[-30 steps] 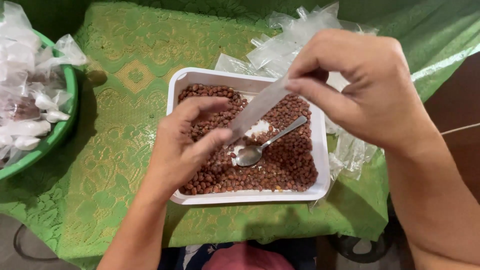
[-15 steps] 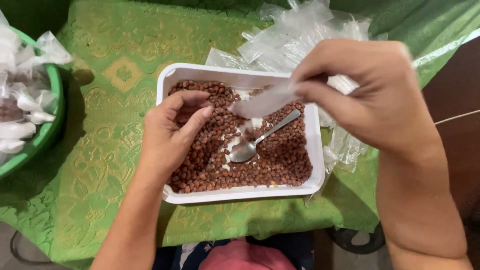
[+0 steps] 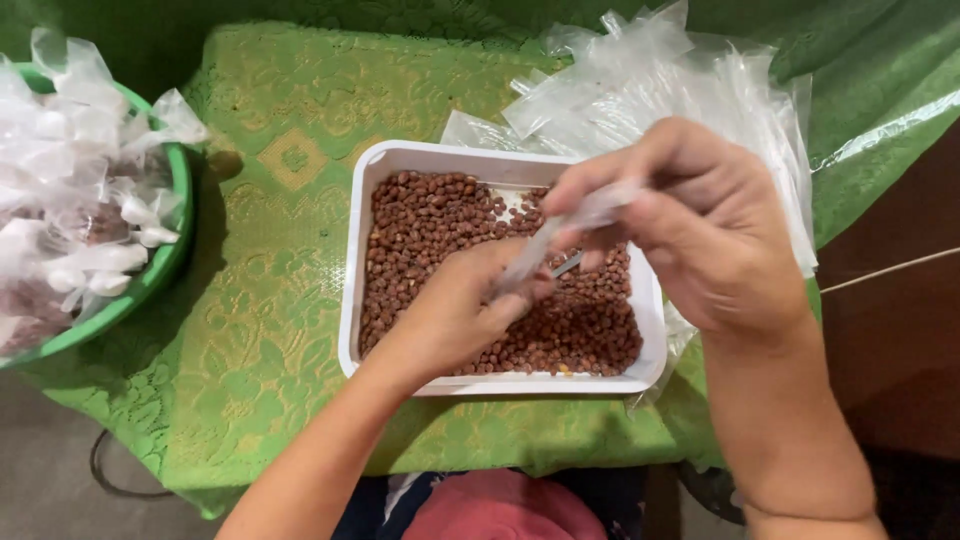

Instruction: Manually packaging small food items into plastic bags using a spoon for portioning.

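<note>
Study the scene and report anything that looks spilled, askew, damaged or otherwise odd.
Nothing stands out. The brown nuts all lie inside the white tray, none on the green cloth. Both hands hold a narrow clear bag over the tray.

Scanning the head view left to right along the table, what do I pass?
Green bowl heaped with tied clear packets → bare patterned green tablecloth → white tray of brown nuts → left hand → thin clear bag pinched between both hands → right hand → empty clear bags.
</note>
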